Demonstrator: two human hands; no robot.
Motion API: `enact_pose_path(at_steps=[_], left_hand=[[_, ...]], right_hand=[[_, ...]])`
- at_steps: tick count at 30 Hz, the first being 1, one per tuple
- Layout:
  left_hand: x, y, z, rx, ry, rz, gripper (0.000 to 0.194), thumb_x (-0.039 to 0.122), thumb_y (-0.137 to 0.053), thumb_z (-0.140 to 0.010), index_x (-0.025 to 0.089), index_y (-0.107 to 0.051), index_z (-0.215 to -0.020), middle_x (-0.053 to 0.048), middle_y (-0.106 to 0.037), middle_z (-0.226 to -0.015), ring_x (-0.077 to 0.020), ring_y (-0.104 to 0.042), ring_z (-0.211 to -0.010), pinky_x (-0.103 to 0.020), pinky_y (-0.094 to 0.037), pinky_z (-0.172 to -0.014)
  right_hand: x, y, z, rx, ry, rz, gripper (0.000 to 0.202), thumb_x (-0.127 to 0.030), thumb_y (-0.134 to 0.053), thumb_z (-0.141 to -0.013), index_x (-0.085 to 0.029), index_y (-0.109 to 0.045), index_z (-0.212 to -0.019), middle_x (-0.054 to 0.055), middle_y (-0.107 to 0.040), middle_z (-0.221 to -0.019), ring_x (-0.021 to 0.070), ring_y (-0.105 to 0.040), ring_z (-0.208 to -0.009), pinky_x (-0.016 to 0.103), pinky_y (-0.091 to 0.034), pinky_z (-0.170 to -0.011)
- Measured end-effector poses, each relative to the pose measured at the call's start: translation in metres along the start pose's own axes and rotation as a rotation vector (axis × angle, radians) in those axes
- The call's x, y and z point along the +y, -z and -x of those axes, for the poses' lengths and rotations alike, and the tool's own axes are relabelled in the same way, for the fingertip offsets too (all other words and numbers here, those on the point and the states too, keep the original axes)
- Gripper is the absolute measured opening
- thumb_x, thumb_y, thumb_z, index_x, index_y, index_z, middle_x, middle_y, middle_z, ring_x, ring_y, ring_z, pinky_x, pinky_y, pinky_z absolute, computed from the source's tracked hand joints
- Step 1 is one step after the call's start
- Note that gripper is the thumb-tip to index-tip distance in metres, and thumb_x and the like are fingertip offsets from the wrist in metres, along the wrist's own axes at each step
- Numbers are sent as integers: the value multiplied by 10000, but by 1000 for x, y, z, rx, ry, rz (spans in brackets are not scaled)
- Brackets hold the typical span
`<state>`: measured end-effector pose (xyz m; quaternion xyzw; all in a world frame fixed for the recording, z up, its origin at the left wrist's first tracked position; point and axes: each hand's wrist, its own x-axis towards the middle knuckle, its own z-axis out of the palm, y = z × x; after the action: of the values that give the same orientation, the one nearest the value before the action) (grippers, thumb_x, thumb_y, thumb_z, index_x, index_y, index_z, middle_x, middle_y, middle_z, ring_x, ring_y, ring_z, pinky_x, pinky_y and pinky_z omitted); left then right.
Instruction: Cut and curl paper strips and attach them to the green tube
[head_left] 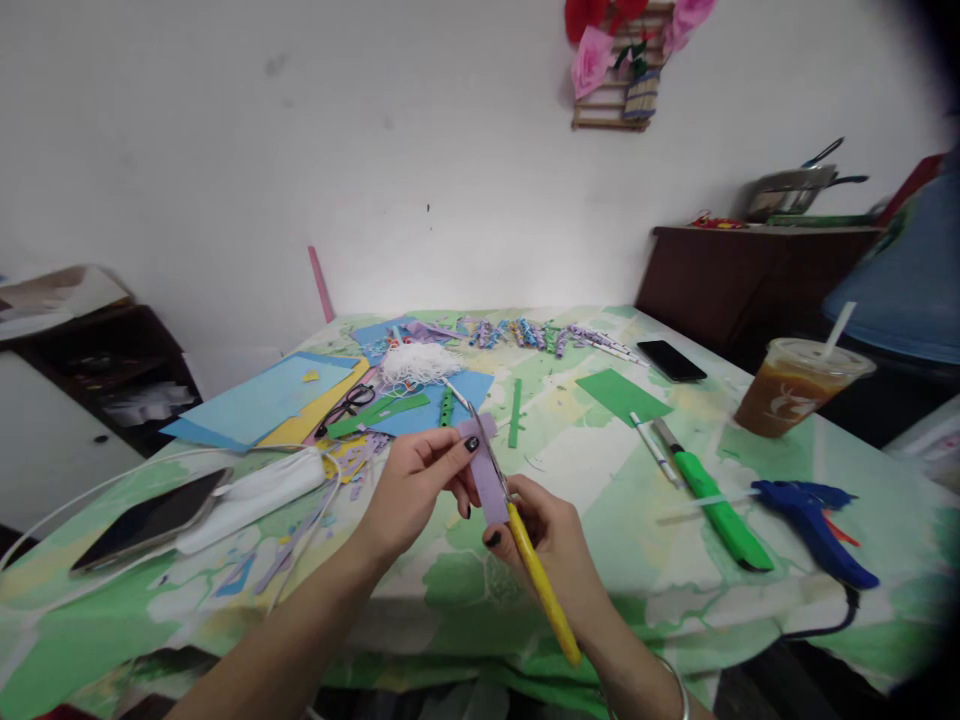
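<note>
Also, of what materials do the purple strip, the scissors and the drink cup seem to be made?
Purple strip: probably paper or thin card, matte, flat and straight-edged.
Scissors: blades look like metal, grey and slim; the yellow handle is perhaps plastic, its finish unclear.
Drink cup: likely plastic, smooth and clear, since the brown colour shows through.

The left hand (420,478) and the right hand (553,532) are bare, with slim, tapering fingers. Glossy polish, black or nearly so, coats the nails that show: the left thumbnail (472,444), which carries a small pale speck, a left fingernail (468,512) below it, and the right thumbnail (492,539). Both forearms are slender and uncovered as far as they show. A thin, smooth, silver-coloured bangle (683,690) circles the right one near the wrist, its lower part cut off by the frame edge.
</note>
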<state>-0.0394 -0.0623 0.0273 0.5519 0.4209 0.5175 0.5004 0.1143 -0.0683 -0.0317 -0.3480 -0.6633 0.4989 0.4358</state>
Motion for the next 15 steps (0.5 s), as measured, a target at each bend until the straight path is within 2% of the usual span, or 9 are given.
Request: enact_pose_path(at_steps=[11,15], left_hand=[[-4,-21,-11,-76,34,0,255,298,-597,-812,121,-589,-629,-19,-618,-508,-87,-532,-395,-184,-427,-386],[-14,-22,-17,-74,72,9,266,315,-607,-798,123,-577,-616,-15,-604,-507,-94,-543,-424,-190,-428,-405]], right_hand=[[14,15,10,76,-37,-45,226,-359,-653,-739,-157,-563,-783,-49,-377,-577,86,-297,-541,212,-230,-467],[16,17,13,109,-99,-39,241,-358,-686,-697,-153,-572,-750,-65,-346,-529,72,-272,-496,201,-211,-429]])
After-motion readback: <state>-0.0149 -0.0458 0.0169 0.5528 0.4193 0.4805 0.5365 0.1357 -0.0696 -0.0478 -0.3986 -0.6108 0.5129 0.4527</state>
